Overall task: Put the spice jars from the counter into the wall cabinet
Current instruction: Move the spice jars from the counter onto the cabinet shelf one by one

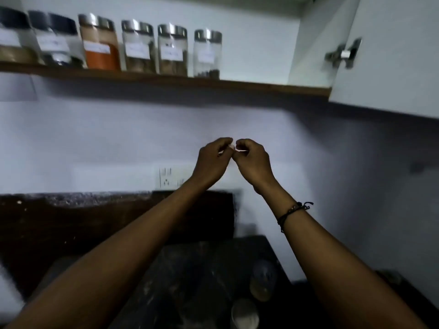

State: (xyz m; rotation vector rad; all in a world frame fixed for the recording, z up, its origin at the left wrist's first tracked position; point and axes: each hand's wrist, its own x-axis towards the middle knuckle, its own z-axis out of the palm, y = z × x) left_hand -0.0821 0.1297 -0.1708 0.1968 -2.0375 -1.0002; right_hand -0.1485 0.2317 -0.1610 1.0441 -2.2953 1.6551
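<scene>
Several labelled spice jars with metal lids stand in a row on the cabinet shelf, among them an orange-filled jar and a nearly empty one at the right end. On the dark counter below stand two more jars, one further back and one at the bottom edge. My left hand and my right hand meet in front of the wall, fingers pinched together on a small white scrap; what it is I cannot tell.
The white cabinet door hangs open at the upper right, its metal hinge showing. A socket plate sits on the wall above the counter's dark raised back. Shelf room lies right of the last jar.
</scene>
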